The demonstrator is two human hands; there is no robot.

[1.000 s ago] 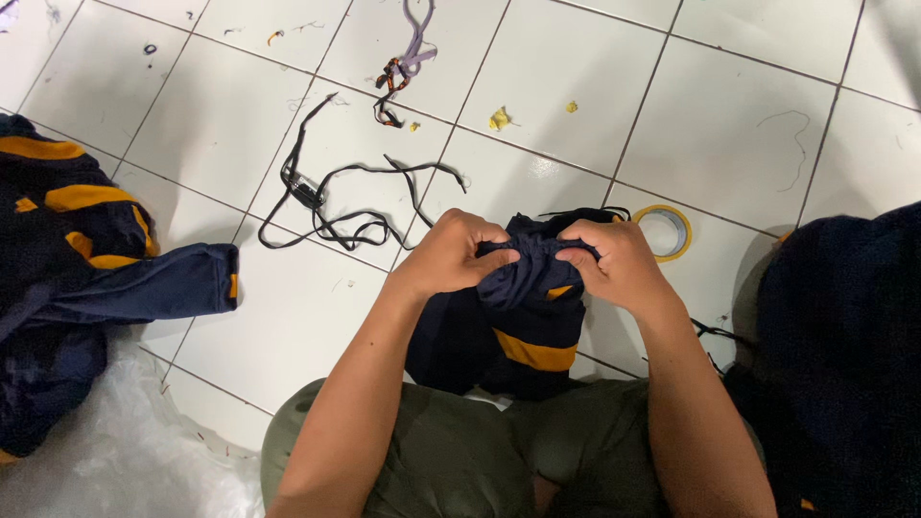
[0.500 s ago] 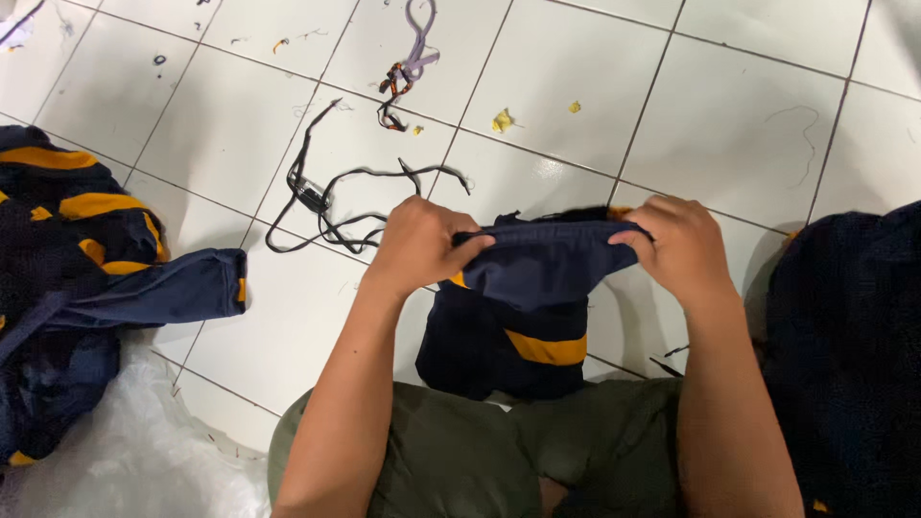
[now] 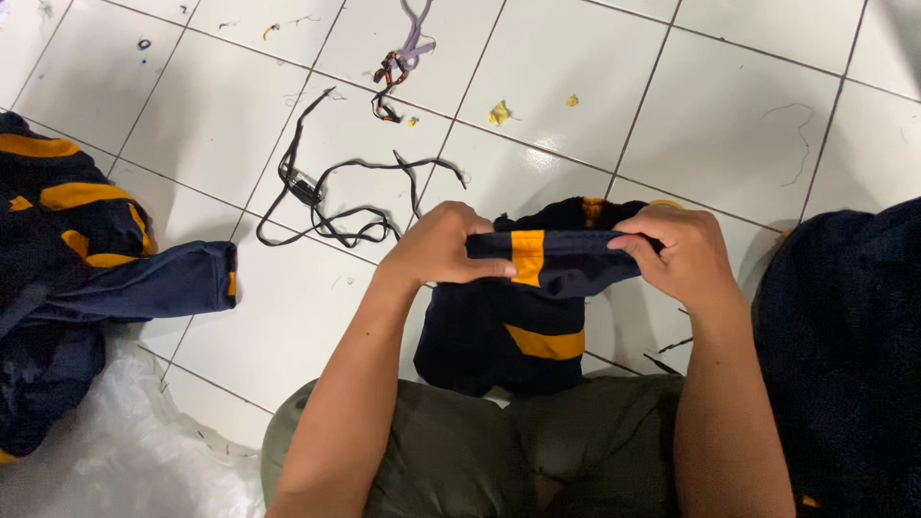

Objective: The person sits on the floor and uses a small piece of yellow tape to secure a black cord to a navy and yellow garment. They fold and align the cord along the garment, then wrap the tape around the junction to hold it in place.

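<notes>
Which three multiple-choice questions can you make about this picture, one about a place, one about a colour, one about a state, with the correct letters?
1. Where does the black cord lie?
A. on the white tiled floor
B. on the person's lap
C. inside the plastic sheet

2. What colour are the stripes on the dark navy garment?
A. red
B. orange-yellow
C. green

3. How is the garment held?
A. by one hand only
B. lying untouched
C. stretched between both hands

Answers: 1 A, the cord rests on tiles beyond the hands. 2 B, orange-yellow bands cross the cloth. 3 C, the left hand and right hand each pinch its top edge.
</notes>
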